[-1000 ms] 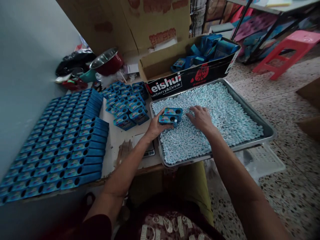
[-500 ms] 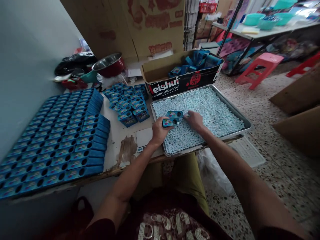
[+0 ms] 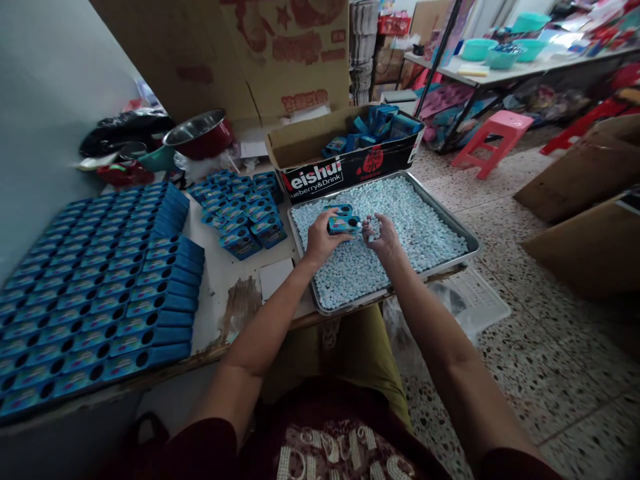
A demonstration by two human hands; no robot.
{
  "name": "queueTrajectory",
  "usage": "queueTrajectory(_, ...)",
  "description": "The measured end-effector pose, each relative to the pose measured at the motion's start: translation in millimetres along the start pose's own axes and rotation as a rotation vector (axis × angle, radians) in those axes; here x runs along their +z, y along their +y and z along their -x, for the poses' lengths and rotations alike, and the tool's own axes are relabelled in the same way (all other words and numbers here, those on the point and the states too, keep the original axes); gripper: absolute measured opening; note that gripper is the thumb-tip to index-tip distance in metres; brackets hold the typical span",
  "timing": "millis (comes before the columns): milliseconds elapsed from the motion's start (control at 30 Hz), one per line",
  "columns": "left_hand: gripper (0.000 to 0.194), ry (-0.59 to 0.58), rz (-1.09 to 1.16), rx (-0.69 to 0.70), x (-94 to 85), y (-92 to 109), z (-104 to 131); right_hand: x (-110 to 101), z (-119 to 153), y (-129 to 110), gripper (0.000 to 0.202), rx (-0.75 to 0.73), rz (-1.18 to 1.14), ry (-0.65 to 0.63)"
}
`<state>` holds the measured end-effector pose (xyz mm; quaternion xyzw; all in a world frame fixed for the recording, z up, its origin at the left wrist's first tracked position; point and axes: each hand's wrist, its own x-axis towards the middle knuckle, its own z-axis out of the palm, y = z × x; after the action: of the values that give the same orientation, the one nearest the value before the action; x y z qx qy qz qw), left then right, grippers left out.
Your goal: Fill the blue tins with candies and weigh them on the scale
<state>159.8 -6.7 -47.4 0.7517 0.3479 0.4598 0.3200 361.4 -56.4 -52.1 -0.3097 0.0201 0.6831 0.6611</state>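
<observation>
My left hand (image 3: 320,239) grips a small blue box (image 3: 343,225) over the left part of a metal tray (image 3: 474,248). A second blue box (image 3: 341,209) shows just behind the first. Close to the right end of the held box, my right hand (image 3: 382,235) is turned partly upward, its fingers curled around several pale candies (image 3: 372,228). Small pale blue and white candies (image 3: 405,207) fill the tray in a thick layer.
Rows of blue boxes (image 3: 100,287) cover the table's left side, with a smaller group (image 3: 240,210) nearer the tray. A printed carton (image 3: 320,175) stands behind the tray. A white flat device (image 3: 275,279) lies left of it. A pink stool (image 3: 493,141) stands on the floor at right.
My right hand has turned from knuckles-up to partly palm-up, and candies now show in it. My left hand has tilted the held box. The whole view has shifted slightly.
</observation>
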Motion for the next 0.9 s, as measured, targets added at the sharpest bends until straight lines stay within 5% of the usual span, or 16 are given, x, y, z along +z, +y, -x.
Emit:
queueTrajectory(167,0.071,-0.089,0.043,-0.109,-5.7,-6.2,-24.3,13.5,5.5,-12.2,0.014,-0.062,-0.091,0.041)
queueTrajectory(333,0.058,-0.007,0.008,-0.072,3.5,5.7,-8.5,48.7,19.2,-23.8,0.009,-0.294,-0.037,-0.185)
queueTrajectory(500,0.053,-0.054,-0.058,-0.172,14.8,23.7,1.9,74.1,26.8,-14.7,0.022,-0.5,0.151,-0.191)
queueTrajectory(900,0.051,-0.095,-0.089,-0.193,18.1,21.4,-5.3,73.0,32.0,-5.3,0.018,-0.575,0.271,-0.154)
